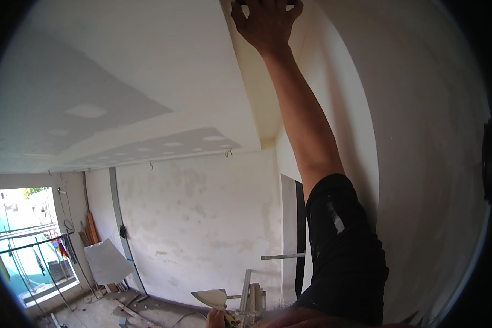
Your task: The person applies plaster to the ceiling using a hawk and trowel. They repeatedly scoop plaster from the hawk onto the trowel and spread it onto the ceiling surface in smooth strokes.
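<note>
My right arm in a black sleeve reaches up to the ceiling edge. My right hand [265, 24] is at the top of the view, its fingers curled around a dark thing [290, 2] that the frame edge cuts off; I cannot make out its kind. Low in the middle, my left hand [216, 318] grips a putty knife [210, 298]. Its wide, pale blade points left and has an off-white coating. Part of the left hand falls below the lower edge.
A plasterboard ceiling [120, 71] has grey and white filled patches. Wires [228, 153] hang from its far edge. Metal profiles [251, 298] stand below me. At far left are a window opening [33, 240], a leaning pale board [108, 261] and timber scraps [131, 312] on the floor.
</note>
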`<state>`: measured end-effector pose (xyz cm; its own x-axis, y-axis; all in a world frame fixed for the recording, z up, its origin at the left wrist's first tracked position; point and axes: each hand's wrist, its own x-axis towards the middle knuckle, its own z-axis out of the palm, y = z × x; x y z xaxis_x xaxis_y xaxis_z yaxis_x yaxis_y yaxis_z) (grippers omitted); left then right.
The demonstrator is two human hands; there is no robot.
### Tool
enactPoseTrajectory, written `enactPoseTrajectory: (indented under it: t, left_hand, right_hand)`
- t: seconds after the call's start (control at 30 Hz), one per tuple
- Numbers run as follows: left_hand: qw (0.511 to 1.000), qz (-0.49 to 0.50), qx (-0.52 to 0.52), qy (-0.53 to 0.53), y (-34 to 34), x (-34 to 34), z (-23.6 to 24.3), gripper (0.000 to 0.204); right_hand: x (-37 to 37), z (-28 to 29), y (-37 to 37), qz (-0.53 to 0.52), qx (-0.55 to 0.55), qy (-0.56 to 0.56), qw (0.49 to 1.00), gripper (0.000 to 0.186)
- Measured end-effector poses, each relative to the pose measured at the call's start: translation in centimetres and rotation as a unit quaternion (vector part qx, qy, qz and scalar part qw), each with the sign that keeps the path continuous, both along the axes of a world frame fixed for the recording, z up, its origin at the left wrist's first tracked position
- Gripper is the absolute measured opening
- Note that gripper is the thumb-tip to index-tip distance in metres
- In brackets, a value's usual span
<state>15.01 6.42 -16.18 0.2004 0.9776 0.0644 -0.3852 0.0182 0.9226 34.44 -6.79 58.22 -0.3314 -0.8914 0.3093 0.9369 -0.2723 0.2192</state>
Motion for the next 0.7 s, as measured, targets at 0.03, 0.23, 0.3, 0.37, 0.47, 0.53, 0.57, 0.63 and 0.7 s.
enactPoseTrajectory:
  t: [0.03, 0.23, 0.3, 0.37, 0.47, 0.53, 0.57, 0.63, 0.7]
  left_hand:
    - [1.0, -0.003, 0.005, -0.004, -0.1, 0.0, 0.1, 0.042]
    - [0.999, 0.011, -0.025, 0.023, 0.7, 0.4, -0.3, 0.043]
    - [1.0, -0.009, -0.014, 0.003, 2.3, 0.0, -2.5, 0.043]
    - [1.0, -0.02, -0.02, -0.003, 2.8, 0.1, -3.0, 0.043]
    - [0.999, -0.019, -0.048, 0.006, 1.4, 0.6, -0.7, 0.043]
    - [0.998, -0.02, -0.052, 0.006, 1.8, 0.5, -1.0, 0.043]
    - [0.999, -0.023, -0.042, 0.002, 2.2, 0.5, -1.4, 0.043]
    - [0.999, -0.027, -0.022, -0.005, 3.2, 0.3, -3.0, 0.043]
    - [0.999, -0.032, -0.002, -0.012, 3.8, 0.1, -4.2, 0.043]
  right_hand:
    - [0.0, 0.1, 0.0, -0.002, 0.006, 0.003, 1.0, 0.056]
    - [0.3, -0.1, 0.4, -0.011, -0.018, 0.019, 1.0, 0.057]
    - [0.2, -0.2, 0.4, -0.006, -0.025, 0.018, 1.0, 0.057]
    - [0.5, -0.2, 0.7, -0.01, -0.032, 0.016, 0.999, 0.057]
    - [1.3, -0.1, 1.5, -0.02, -0.043, 0.015, 0.999, 0.056]
    - [1.4, 0.0, 1.6, -0.022, -0.046, 0.017, 0.999, 0.056]
    - [1.6, 0.1, 1.8, -0.025, -0.044, 0.017, 0.999, 0.056]
    - [1.8, 0.3, 2.1, -0.027, -0.041, 0.016, 0.999, 0.055]
    - [1.9, 0.3, 2.5, -0.024, -0.053, 0.019, 0.998, 0.055]
